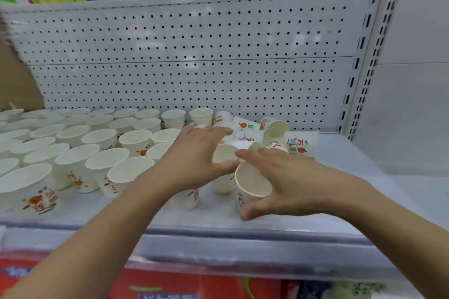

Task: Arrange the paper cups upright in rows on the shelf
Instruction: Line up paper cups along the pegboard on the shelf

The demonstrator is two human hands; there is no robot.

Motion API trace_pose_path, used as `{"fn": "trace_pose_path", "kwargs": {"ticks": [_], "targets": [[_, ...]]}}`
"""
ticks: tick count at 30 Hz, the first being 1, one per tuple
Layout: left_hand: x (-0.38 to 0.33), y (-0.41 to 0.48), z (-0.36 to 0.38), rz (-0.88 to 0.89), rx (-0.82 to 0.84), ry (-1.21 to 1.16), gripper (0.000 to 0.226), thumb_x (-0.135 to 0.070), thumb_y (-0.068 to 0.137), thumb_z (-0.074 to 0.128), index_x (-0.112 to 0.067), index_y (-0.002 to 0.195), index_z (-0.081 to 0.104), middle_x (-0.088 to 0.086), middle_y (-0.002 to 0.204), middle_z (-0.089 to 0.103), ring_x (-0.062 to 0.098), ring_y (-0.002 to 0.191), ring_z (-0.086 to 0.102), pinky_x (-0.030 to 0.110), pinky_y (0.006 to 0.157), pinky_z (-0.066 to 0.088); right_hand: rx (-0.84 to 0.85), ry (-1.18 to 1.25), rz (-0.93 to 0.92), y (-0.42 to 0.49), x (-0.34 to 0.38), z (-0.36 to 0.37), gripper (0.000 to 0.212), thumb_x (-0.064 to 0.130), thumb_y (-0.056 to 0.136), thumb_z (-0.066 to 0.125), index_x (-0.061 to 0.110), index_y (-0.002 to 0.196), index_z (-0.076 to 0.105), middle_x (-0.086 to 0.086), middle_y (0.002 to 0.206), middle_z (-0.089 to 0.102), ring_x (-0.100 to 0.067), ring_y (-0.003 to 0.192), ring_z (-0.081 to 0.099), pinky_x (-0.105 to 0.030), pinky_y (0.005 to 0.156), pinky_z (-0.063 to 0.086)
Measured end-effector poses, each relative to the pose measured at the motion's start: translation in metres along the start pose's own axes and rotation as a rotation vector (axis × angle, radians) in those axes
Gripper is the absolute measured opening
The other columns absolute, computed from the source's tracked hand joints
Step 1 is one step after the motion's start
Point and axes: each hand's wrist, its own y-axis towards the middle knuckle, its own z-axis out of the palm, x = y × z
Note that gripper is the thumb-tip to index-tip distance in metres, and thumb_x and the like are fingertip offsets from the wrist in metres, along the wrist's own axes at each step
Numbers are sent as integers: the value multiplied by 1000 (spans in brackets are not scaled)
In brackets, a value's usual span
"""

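Before you stands the white pegboard panel (194, 56), and below it the shelf (340, 201) that carries the paper cups. Rows of upright cups (73, 143) fill its left half, mouths up. A heap of tipped cups (267, 133) lies against the panel right of centre. Your left hand (194, 158) is spread wide, fingers stretched out over one upright cup (224, 154) at the end of the rows, with the thumb beside its rim. Your right hand (291, 182) holds a tilted cup (252, 182) near the shelf's front edge, forefinger on top and thumb beneath.
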Motion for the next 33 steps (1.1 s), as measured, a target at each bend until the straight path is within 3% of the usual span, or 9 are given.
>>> {"fn": "trace_pose_path", "kwargs": {"ticks": [4, 7, 10, 13, 16, 19, 24, 28, 33], "targets": [[-3, 25, -3, -21, 103, 26, 72, -60, 85, 56, -30, 146, 34, -8, 146, 45, 18, 130, 39, 28, 105, 24, 6, 75, 35, -4, -11, -11, 94, 86, 67, 43, 47, 146, 9, 18, 142, 34, -7, 131, 34, -32, 106, 33], [1, 33, -1, 11, 169, 65, 61, -58, 86, 55, -32, 140, 42, -11, 135, 55, 16, 121, 47, 26, 96, 30, -94, 156, 120, 0, -36, -18, 80, 82, 69, 25, 47, 140, 28, 20, 130, 40, -1, 113, 40, -33, 102, 37], [5, 31, -2, 50, 183, 34, 55, -58, 86, 56, -34, 135, 49, -15, 134, 55, 9, 120, 49, 25, 96, 37, -183, 104, 191, 11, -68, -10, 57, 67, 83, 38, 42, 133, 41, 17, 118, 43, -3, 106, 39, -31, 94, 41], [8, 26, -9, 102, 263, 53, 57, -65, 83, 54, -37, 132, 51, -20, 132, 54, 4, 118, 48, 28, 98, 41, -121, 76, 215, 22, -83, 2, 53, 56, 89, 51, 42, 138, 40, 14, 129, 41, -9, 119, 42, -34, 96, 43], [11, 33, -24, 129, 354, -10, 50, -61, 84, 55, -38, 129, 54, -23, 121, 57, -2, 110, 52, 24, 92, 45, -62, 13, 220, 31, -82, 10, 52, 56, 91, 49, 44, 140, 36, 18, 137, 38, -7, 119, 44, -36, 92, 46], [14, 60, -28, 168, 250, -165, 35, -43, 90, 60, -35, 124, 59, -22, 115, 62, -9, 101, 55, 9, 79, 41, -95, -44, 219, 38, -81, 13, 40, 48, 97, 41, 46, 137, 39, 19, 133, 43, -9, 114, 49, -34, 85, 47], [16, 100, 7, 236, 391, -58, 63, -35, 78, 77, -34, 135, 50, -18, 128, 56, 0, 112, 49, 25, 100, 41, -160, -18, 266, 37, -89, 4, 26, 35, 98, 39, 30, 109, 62, 11, 108, 61, -17, 96, 58, -39, 80, 50], [12, 116, 23, 314, 392, 130, 73, -53, 66, 80, -39, 130, 48, -17, 123, 56, 9, 111, 50, 33, 99, 39, 4, 344, 370, 28, -106, -8, 27, 24, 95, 46, 10, 75, 56, -2, 64, 61, -12, 54, 56, -31, 53, 47], [7, 124, 31, 389, 395, 252, 78, -70, 54, 76, -44, 122, 48, -11, 110, 55, 15, 106, 47, 35, 88, 43, 218, 500, 396, 25, -106, -9, 27, 25, 96, 47, 10, 79, 62, -6, 71, 66, -15, 56, 55, -28, 51, 44]]}}
